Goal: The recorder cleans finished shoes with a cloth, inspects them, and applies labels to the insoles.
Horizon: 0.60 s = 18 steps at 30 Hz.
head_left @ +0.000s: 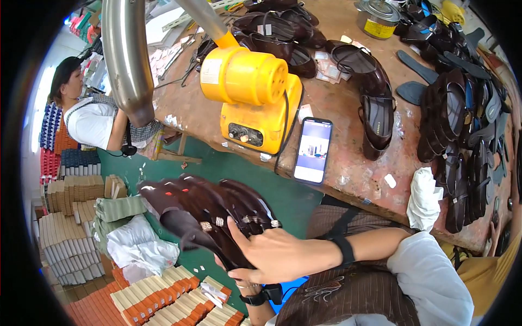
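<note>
Several glossy dark brown strap shoes (204,204) are bunched side by side in front of me, above the green floor. Small shiny ornaments sit on their straps. My left hand (248,283), mostly hidden behind the shoes and my other hand, supports the bunch from below. Across the near end lies my right hand (272,249), its index finger stretched out against a strap ornament and its thumb lower down beside the shoes. Its remaining fingers are partly hidden.
A yellow hot-air blower (244,76) with a metal nozzle (128,60) stands on the worn worktable (348,141). Nearby are a phone (314,149), more brown shoes (378,117), a tin (378,22) and a white cloth (424,198). Stacked blocks (157,296) and another person (89,117) are left.
</note>
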Available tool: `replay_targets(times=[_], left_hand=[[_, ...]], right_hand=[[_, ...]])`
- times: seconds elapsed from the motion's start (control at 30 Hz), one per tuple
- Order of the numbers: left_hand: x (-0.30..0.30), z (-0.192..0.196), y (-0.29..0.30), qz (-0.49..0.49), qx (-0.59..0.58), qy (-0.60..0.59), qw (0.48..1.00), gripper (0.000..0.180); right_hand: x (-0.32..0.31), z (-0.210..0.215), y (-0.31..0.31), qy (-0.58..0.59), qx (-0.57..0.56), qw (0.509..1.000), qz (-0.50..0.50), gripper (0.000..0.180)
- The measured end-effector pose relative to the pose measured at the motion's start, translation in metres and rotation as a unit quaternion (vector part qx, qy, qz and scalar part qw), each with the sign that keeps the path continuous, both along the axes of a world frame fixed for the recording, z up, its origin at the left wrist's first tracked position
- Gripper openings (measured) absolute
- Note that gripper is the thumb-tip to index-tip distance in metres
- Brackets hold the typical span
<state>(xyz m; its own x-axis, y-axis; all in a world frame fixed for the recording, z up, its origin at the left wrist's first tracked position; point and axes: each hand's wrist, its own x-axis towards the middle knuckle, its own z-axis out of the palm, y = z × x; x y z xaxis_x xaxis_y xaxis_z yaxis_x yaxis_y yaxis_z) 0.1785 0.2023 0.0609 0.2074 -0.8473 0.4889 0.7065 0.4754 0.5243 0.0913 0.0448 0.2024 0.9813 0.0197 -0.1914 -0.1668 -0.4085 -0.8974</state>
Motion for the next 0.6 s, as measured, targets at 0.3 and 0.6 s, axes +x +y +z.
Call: replay_targets(times=[0.3, 0.6], left_hand=[[0.037, 0.025, -0.038, 0.105, 0.131, 0.040, 0.985, 0.081], [0.072, 0.050, -0.057, 0.147, 0.226, 0.139, 0.953, 0.065]], right_hand=[[-0.125, -0.031, -0.073, -0.063, 0.217, 0.921, -0.319, 0.036], [-0.192, -0.057, -0.093, -0.043, 0.163, 0.776, -0.608, 0.029]])
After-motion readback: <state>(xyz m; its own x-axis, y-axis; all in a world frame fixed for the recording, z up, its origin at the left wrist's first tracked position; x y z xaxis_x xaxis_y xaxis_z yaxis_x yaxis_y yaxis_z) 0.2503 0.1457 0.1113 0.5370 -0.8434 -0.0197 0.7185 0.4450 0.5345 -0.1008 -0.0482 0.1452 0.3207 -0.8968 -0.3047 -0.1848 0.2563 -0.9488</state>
